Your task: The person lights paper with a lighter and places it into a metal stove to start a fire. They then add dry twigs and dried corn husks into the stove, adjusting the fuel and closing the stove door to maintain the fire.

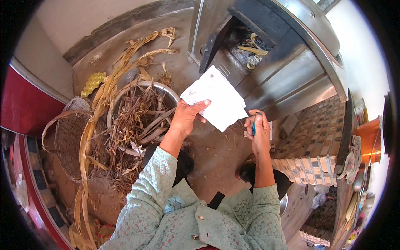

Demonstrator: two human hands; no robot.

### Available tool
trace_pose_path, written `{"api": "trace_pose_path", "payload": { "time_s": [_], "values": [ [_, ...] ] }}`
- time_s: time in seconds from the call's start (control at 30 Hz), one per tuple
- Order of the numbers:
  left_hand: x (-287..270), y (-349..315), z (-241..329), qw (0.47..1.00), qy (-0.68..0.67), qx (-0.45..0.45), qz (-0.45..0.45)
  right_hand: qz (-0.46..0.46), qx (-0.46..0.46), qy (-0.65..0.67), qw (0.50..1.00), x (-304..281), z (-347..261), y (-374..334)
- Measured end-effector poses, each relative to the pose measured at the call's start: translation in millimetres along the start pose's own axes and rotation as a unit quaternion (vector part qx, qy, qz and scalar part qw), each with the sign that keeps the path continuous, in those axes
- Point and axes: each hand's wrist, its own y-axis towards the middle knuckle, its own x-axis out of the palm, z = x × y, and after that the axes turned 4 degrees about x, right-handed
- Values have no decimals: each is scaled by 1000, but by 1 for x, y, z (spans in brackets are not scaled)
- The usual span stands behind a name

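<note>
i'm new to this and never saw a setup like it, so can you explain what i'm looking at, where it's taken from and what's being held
There is no machine here: these are a person's two bare hands. The only picture comes from a wide fisheye camera worn on the person's head, looking down, so straight edges bend near the rim.

The left hand holds white paper. The right hand holds a small teal object, mostly hidden by the fingers, so I can't say exactly what it is.

On the floor, to the left, stand a basin of dry twigs and a wicker basket, with long dry leaves beside them. Ahead is a metal stove with its dark opening uncovered.
</note>
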Motion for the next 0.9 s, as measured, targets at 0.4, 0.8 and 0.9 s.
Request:
{"api": "trace_pose_path", "payload": {
  "time_s": [0.4, 0.8, 0.9],
  "values": [
    [0, 0, 3, 1000, 11, 17, -9, -35, 92, 83, 992, -3, 12, 0],
    [0, 0, 4, 997, 45, 55, -25, -12, 113, 30, 993, 7, 20, 3],
    [3, -3, 5, 997, 63, 46, -3, 14, 123, -4, 992, 10, 21, 0]
  ]
}}
